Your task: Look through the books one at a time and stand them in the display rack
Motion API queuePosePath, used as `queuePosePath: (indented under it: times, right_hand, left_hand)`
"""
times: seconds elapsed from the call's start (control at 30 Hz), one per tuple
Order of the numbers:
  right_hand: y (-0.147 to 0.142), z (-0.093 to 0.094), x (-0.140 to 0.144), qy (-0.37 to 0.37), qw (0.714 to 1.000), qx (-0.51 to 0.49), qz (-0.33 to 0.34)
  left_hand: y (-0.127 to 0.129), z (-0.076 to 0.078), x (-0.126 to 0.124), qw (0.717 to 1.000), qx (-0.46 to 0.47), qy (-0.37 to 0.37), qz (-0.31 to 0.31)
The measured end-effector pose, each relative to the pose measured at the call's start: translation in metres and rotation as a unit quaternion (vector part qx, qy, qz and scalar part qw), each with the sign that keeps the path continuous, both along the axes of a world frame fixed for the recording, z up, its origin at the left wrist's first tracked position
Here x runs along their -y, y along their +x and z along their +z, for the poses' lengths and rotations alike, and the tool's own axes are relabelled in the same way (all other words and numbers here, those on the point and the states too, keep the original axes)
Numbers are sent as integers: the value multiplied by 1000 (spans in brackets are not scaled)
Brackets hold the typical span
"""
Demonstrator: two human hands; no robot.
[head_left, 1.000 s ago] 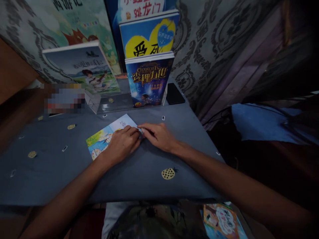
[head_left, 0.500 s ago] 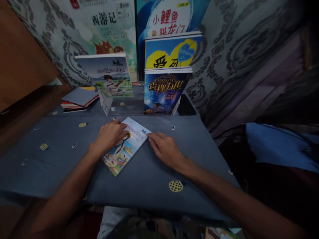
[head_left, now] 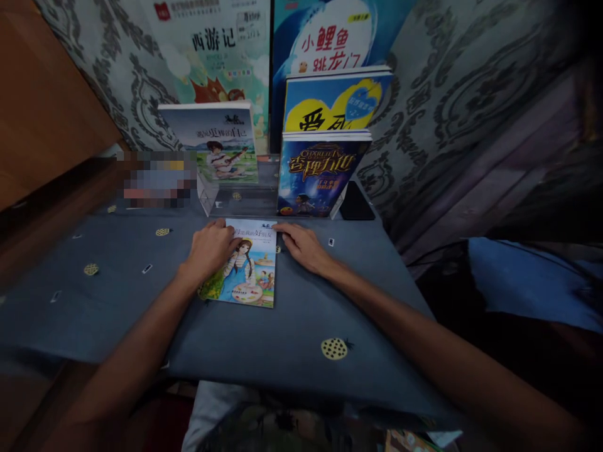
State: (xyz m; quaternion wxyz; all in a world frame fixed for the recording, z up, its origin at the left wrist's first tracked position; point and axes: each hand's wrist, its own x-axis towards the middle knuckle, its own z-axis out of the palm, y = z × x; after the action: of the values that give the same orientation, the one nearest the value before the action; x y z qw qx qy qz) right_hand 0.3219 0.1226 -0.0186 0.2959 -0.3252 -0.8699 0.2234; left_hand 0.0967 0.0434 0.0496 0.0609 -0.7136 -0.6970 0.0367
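Book (head_left: pixel 248 270): long axis roughly 12–6. Left hand (head_left: pixel 211 246) nearer, overlapping 10 o'clock edge; right hand (head_left: pixel 301 246) at 1 o'clock corner. Either grip clamped? Cannot tell.

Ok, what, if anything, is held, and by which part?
The book: left grip at its upper left side, right grip touching its top right corner.

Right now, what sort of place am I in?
Probably a reading corner, perhaps at home: upright illustrated books, a paperback in front of them, and a pineapple-print tablecloth underneath.
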Motion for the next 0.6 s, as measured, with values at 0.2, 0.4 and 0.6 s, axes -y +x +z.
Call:
queuePosePath:
  times: [0.2,0.4,0.6]
  right_hand:
    - [10,8,31,2,999,-26,40]
    - [14,15,73,-27,995,-60,81]
    - [16,17,103,-78,986,-81,120]
  left_hand:
    - [1,-1,0,1000,-7,3,-9]
    - [6,2,3,1000,-13,-4,-12]
    - [8,-2,4,997,17,8,-77]
